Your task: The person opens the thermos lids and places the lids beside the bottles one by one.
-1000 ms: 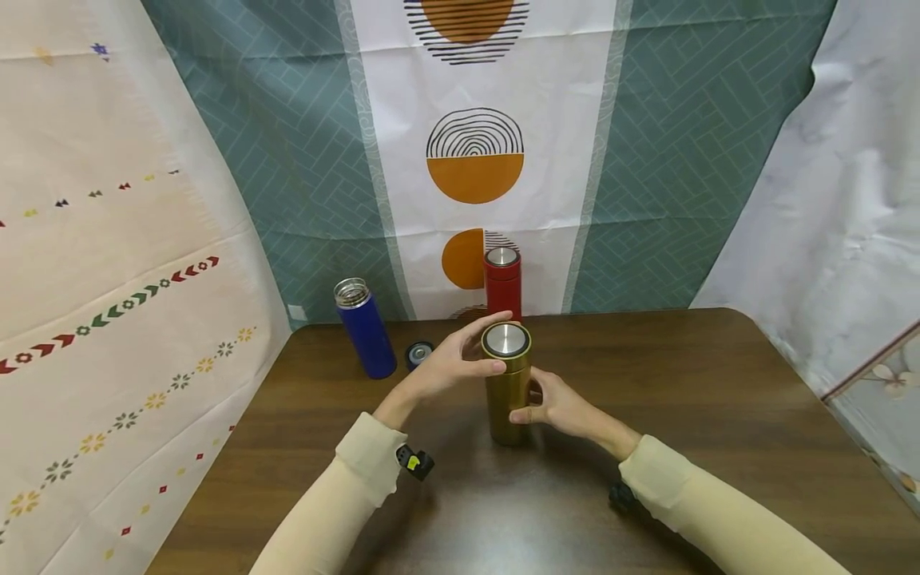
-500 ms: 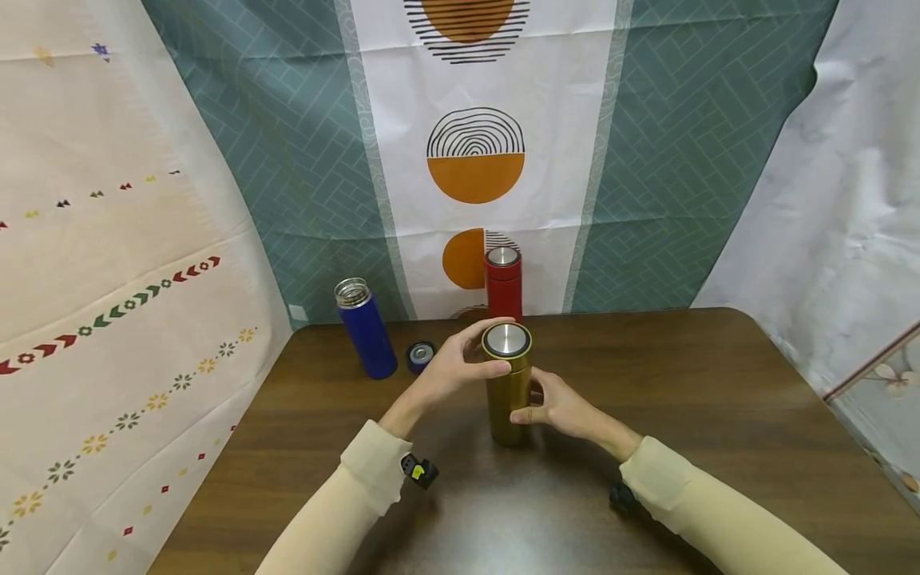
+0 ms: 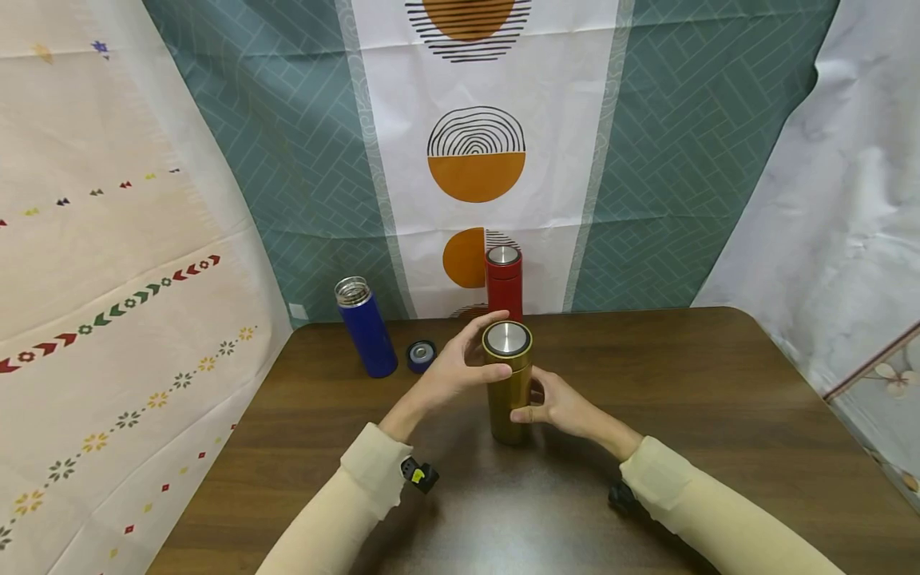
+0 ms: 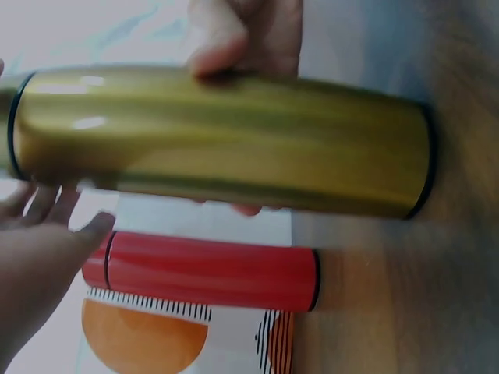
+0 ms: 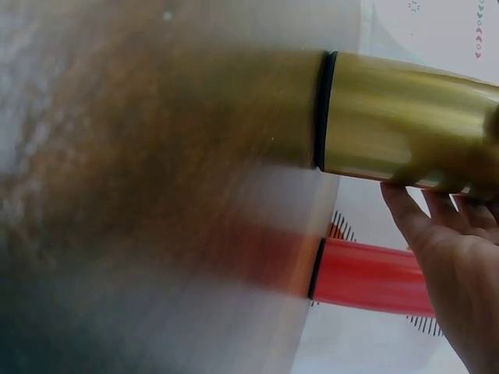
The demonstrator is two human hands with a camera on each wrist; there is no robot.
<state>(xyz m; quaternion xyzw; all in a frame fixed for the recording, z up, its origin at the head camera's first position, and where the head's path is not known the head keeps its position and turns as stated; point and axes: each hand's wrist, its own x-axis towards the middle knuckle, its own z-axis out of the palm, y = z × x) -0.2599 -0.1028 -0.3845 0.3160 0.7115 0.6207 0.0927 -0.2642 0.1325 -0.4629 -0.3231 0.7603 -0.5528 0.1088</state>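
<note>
A gold thermos point(image 3: 507, 395) stands upright on the table in front of me. Its lid point(image 3: 506, 339), with a silver disc on top, is on it. My left hand point(image 3: 451, 371) holds the lid from the left, thumb at the front and fingers behind, the index finger raised above the rim. Lower down, my right hand point(image 3: 564, 406) grips the body from the right, its thumb on the near side. In the left wrist view the right thumb presses on the gold body point(image 4: 234, 144). The right wrist view shows the right fingers point(image 5: 409, 214) along its far side.
Behind the gold thermos stands a red thermos point(image 3: 505, 287) with its lid on. A blue thermos point(image 3: 367, 335) without its lid stands at the back left, its blue lid point(image 3: 421, 355) lying beside it on the brown table point(image 3: 683, 383). Patterned cloths point(image 3: 309, 160) hang around.
The left wrist has shifted slightly right, and the left index finger dipped toward the lid and rose again. The right hand and the gold thermos have stayed in place.
</note>
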